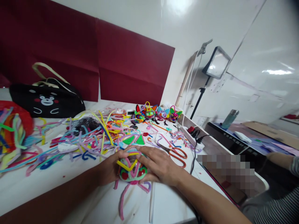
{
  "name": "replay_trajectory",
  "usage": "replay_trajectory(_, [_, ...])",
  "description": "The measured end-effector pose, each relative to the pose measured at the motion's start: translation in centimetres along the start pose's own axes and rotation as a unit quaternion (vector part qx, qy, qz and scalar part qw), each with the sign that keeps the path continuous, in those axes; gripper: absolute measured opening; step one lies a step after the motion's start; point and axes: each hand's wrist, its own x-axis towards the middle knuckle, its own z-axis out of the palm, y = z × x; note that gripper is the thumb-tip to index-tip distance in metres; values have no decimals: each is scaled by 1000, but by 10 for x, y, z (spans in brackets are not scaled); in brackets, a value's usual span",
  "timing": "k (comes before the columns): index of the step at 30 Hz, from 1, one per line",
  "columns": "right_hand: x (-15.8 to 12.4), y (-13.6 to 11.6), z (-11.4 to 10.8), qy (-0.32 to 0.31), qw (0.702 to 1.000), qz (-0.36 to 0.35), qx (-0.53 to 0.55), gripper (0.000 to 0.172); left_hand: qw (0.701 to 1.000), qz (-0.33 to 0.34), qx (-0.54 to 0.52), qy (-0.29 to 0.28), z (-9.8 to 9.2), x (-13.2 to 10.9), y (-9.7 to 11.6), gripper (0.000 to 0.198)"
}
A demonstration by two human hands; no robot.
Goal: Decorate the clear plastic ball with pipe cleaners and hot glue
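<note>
Between both hands sits a pipe-cleaner animal head (135,173), pale green with red eyes and pink strips, near the table's front. My left hand (114,166) wraps round its left side. My right hand (157,163) grips it from the right, its fingers lying over the top. A bent yellow pipe cleaner (128,166) lies across the front of the head by my right fingertips. Two green ear shapes edged in pink (134,140) stand just behind it. Pink and purple strips hang below. Orange-handled scissors (176,154) lie open to the right of my right hand.
Loose pipe cleaners (93,137) spread over the left of the table. Several finished animal heads (150,112) stand at the back. A black bag (46,101) and a red container (25,119) are at left. A power strip (192,135) with cables borders the right edge. Another person's arm (280,161) shows far right.
</note>
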Motion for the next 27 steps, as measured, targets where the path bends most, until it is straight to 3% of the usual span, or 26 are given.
replay_trajectory(7, [-1,0,1,-6,1000,4,6,64,999,-16,8,41,-5,1,-2,44])
replay_trajectory(27, [-1,3,-5,-7,1000,2,25,59,1000,11,19,1,4,2,2,43])
